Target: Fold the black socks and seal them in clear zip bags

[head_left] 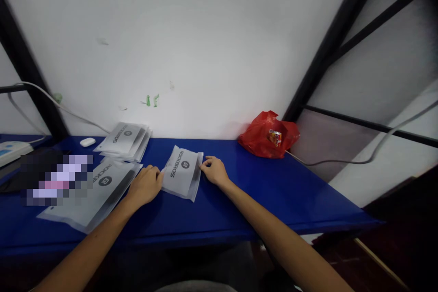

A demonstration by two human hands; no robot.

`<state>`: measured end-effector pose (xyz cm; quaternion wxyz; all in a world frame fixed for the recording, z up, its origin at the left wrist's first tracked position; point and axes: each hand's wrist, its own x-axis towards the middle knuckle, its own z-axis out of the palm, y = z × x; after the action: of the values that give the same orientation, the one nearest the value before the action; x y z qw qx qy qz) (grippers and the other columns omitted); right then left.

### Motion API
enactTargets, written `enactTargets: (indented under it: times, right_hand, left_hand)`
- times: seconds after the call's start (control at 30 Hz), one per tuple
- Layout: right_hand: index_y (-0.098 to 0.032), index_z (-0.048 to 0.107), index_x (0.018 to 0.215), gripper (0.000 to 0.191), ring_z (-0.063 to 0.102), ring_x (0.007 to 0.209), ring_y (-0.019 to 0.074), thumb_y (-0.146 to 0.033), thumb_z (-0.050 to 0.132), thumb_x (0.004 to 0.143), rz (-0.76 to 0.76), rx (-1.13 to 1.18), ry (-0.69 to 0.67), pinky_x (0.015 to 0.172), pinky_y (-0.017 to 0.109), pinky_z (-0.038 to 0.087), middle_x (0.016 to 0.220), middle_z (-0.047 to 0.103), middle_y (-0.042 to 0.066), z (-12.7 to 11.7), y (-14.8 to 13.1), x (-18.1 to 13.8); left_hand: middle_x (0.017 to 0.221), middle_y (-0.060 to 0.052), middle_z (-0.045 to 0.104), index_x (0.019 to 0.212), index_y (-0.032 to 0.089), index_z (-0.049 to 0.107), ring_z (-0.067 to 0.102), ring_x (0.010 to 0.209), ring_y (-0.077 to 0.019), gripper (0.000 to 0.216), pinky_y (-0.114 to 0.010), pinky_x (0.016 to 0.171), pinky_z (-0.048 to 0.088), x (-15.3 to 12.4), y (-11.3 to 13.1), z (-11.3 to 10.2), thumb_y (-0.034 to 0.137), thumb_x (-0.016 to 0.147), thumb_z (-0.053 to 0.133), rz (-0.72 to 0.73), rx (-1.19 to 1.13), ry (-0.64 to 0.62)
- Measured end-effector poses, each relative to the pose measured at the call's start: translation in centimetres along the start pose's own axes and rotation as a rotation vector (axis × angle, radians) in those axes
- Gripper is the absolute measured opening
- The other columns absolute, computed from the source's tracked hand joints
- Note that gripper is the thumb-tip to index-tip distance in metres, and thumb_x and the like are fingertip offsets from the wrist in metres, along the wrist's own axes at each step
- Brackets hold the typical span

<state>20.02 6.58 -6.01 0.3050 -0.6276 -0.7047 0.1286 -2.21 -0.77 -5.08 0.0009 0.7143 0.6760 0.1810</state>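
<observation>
A frosted plastic zip pouch (182,175) printed ROCKBROS lies on the blue table between my hands, with something dark showing along its right side. My left hand (146,186) is closed at the pouch's left edge, thumb against it; the fingertips are partly hidden. At the opposite edge, my right hand (215,171) pinches the pouch's upper right side between thumb and finger. A larger ROCKBROS pouch (94,194) lies left of my left hand, partly under the wrist. Behind it sits a stack of similar pouches (123,140).
Near the wall a red plastic bag (263,134) stands on the blue table (273,196). A small white case (87,142), a power strip (13,151) and a dark item, partly blurred out, are on the left. Black metal posts (328,50) rise at both sides, with cables alongside.
</observation>
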Motion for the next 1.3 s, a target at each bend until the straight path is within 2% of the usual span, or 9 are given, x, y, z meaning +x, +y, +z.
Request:
enactTargets:
  times: [0.17, 0.4, 0.6, 0.7, 0.9, 1.07, 1.17, 1.3]
  right_hand:
    - [-0.019, 0.071, 0.064, 0.014, 0.057, 0.110, 0.0236, -0.021, 0.060, 0.072, 0.002, 0.049, -0.004, 0.093, 0.034, 0.043, 0.113, 0.064, 0.009, -0.3, 0.0, 0.0]
    - [-0.021, 0.068, 0.061, 0.014, 0.060, 0.106, 0.0248, -0.021, 0.059, 0.071, -0.057, 0.188, 0.037, 0.094, 0.040, 0.043, 0.113, 0.064, 0.008, -0.3, -0.9, -0.3]
    - [-0.021, 0.068, 0.062, 0.012, 0.058, 0.109, 0.0229, -0.023, 0.061, 0.072, -0.065, 0.358, -0.032, 0.098, 0.038, 0.040, 0.116, 0.063, 0.008, 1.7, -5.2, -1.4]
    - [-0.021, 0.068, 0.062, 0.012, 0.059, 0.108, 0.0212, -0.022, 0.062, 0.072, -0.080, 0.408, -0.080, 0.097, 0.035, 0.041, 0.116, 0.064, 0.008, 3.3, -8.1, -1.8]
    - [-0.020, 0.069, 0.063, 0.011, 0.058, 0.109, 0.0189, -0.020, 0.063, 0.072, -0.098, 0.430, -0.172, 0.097, 0.031, 0.040, 0.117, 0.063, 0.007, 6.7, -13.0, -2.6]
    - [-0.020, 0.069, 0.061, 0.011, 0.054, 0.113, 0.0192, -0.018, 0.064, 0.070, -0.104, 0.455, -0.202, 0.097, 0.031, 0.038, 0.115, 0.064, 0.005, 8.5, -15.2, -3.1]
    - [-0.019, 0.069, 0.061, 0.011, 0.052, 0.116, 0.0205, -0.018, 0.064, 0.071, -0.121, 0.452, -0.209, 0.097, 0.030, 0.038, 0.116, 0.063, 0.007, 9.1, -16.0, -3.2]
    - [-0.018, 0.068, 0.059, 0.013, 0.050, 0.118, 0.0213, -0.017, 0.062, 0.070, -0.114, 0.458, -0.215, 0.098, 0.031, 0.037, 0.112, 0.065, 0.008, 9.5, -16.7, -3.0]
  left_hand:
    - [0.084, -0.007, 0.063, 0.075, 0.017, 0.060, 0.059, 0.079, -0.0183, 0.025, -0.029, 0.068, 0.043, -0.1, -0.1, -0.1, 0.024, 0.087, 0.039, 0.008, -0.007, -0.006]
    - [0.082, -0.005, 0.060, 0.077, 0.019, 0.057, 0.057, 0.081, -0.0190, 0.020, -0.028, 0.065, 0.042, -1.5, -0.3, -1.3, 0.021, 0.087, 0.040, 0.038, 0.085, 0.163]
    - [0.081, -0.006, 0.059, 0.079, 0.019, 0.055, 0.054, 0.079, -0.0222, 0.020, -0.033, 0.064, 0.043, -3.8, -3.1, -3.6, 0.021, 0.088, 0.038, -0.013, 0.232, 0.423]
    - [0.084, -0.009, 0.060, 0.080, 0.019, 0.056, 0.053, 0.076, -0.0240, 0.019, -0.034, 0.061, 0.042, -4.9, -5.2, -4.8, 0.022, 0.088, 0.039, -0.073, 0.285, 0.481]
    - [0.092, -0.011, 0.061, 0.084, 0.017, 0.060, 0.053, 0.081, -0.0261, 0.024, -0.035, 0.063, 0.043, -6.6, -8.6, -6.2, 0.026, 0.089, 0.038, -0.319, 0.338, 0.430]
    - [0.102, -0.012, 0.060, 0.094, 0.017, 0.061, 0.053, 0.089, -0.0288, 0.032, -0.038, 0.069, 0.045, -7.6, -9.8, -6.9, 0.028, 0.090, 0.032, -0.561, 0.326, 0.289]
    - [0.106, -0.013, 0.059, 0.101, 0.016, 0.061, 0.053, 0.094, -0.0305, 0.035, -0.040, 0.072, 0.046, -7.9, -10.1, -7.3, 0.029, 0.090, 0.030, -0.623, 0.300, 0.249]
    - [0.107, -0.016, 0.058, 0.100, 0.013, 0.062, 0.053, 0.097, -0.0342, 0.036, -0.044, 0.070, 0.047, -8.0, -9.8, -7.6, 0.030, 0.090, 0.031, -0.626, 0.308, 0.312]
